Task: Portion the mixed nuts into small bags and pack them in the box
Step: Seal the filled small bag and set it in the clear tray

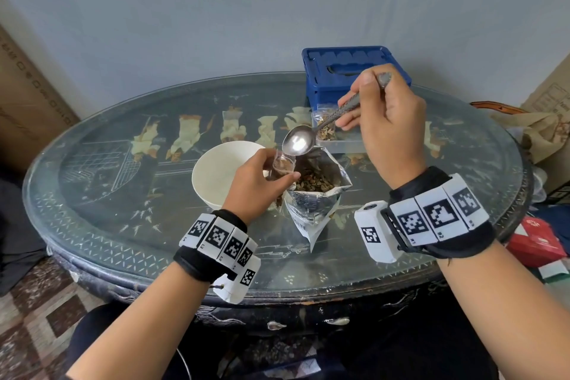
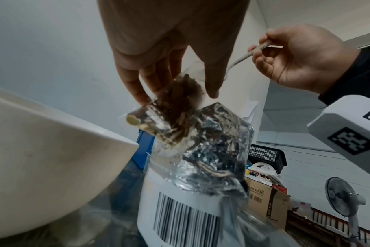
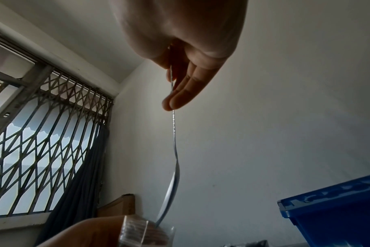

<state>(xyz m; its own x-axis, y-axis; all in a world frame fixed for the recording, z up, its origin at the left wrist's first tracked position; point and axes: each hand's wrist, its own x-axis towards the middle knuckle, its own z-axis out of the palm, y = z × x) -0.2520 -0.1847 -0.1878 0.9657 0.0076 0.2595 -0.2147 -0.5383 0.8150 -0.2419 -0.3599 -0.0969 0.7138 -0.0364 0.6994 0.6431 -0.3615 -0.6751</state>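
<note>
My left hand (image 1: 262, 182) pinches a small clear bag (image 1: 282, 165) by its mouth, and the bag (image 2: 175, 107) hangs partly filled with mixed nuts. My right hand (image 1: 382, 120) grips the handle of a metal spoon (image 1: 303, 139). The spoon's empty bowl sits tilted just above the small bag's mouth. The spoon (image 3: 173, 150) hangs edge-on from my right fingers (image 3: 180, 93). Under both stands the open foil bag of nuts (image 1: 317, 188) with a barcode label (image 2: 180, 215). A blue box (image 1: 345, 77) with its lid on sits at the table's far side.
A white bowl (image 1: 222, 176) stands left of the foil bag, close to my left hand. A filled small bag (image 1: 327, 129) lies on a clear tray in front of the blue box. The oval glass-topped table (image 1: 123, 194) has cardboard boxes and clutter beside it.
</note>
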